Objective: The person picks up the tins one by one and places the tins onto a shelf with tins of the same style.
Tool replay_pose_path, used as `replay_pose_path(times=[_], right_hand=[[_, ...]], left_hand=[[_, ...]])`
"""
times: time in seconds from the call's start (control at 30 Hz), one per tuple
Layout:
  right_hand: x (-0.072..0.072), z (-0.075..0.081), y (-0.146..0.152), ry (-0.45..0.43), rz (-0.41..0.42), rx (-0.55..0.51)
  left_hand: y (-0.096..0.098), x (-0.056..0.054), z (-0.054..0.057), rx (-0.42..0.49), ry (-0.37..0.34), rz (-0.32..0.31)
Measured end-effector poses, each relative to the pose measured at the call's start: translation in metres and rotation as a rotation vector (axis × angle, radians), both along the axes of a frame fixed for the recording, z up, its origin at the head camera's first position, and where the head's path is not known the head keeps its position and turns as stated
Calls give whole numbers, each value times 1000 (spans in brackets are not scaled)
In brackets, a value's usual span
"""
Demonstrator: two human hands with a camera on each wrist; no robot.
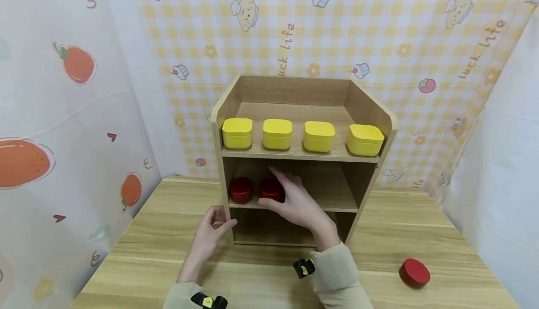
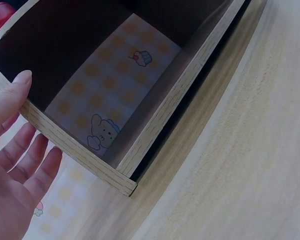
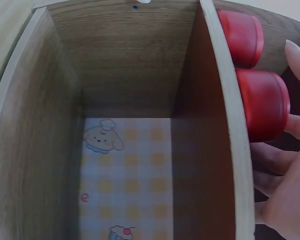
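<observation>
A wooden shelf (image 1: pixel 290 154) stands on the table. My left hand (image 1: pixel 212 229) holds the edge of its left side panel (image 2: pixel 72 145), thumb on the inner side and fingers outside. On the middle board sit two round red boxes, the left one (image 1: pixel 241 190) at the side panel and the second one (image 1: pixel 270 188) a little to its right. My right hand (image 1: pixel 296 201) reaches into this middle compartment around the second box. In the right wrist view its thumb stands apart from that red box (image 3: pixel 264 105), while the other fingers lie close beside it.
Several yellow rounded-square boxes (image 1: pixel 277 134) line the front of the top board. Below the middle board is the bottom compartment (image 1: pixel 269 228). Another round red box (image 1: pixel 414 273) lies on the table (image 1: pixel 379 243) at the right. Patterned cloth (image 1: pixel 290 28) hangs behind the shelf.
</observation>
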State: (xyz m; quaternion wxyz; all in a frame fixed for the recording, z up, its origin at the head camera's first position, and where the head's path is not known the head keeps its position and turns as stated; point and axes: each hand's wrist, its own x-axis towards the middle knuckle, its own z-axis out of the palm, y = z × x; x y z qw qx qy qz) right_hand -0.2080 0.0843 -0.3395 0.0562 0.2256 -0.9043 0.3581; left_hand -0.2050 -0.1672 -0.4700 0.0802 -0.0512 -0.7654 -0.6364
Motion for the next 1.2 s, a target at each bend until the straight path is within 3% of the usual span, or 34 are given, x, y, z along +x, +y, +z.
replay_pose_path(times=[0.3, 0.63, 0.93, 1.2], right_hand=[[18, 3, 18, 115, 17, -47], [42, -6, 45, 229, 15, -108], [59, -16, 67, 217, 87, -196], [69, -27, 81, 246, 168, -153]], left_hand=[[5, 0, 1, 8, 24, 9], [8, 0, 3, 34, -11, -1], [5, 2, 4, 43, -1, -3], [3, 2, 4, 35, 4, 13]])
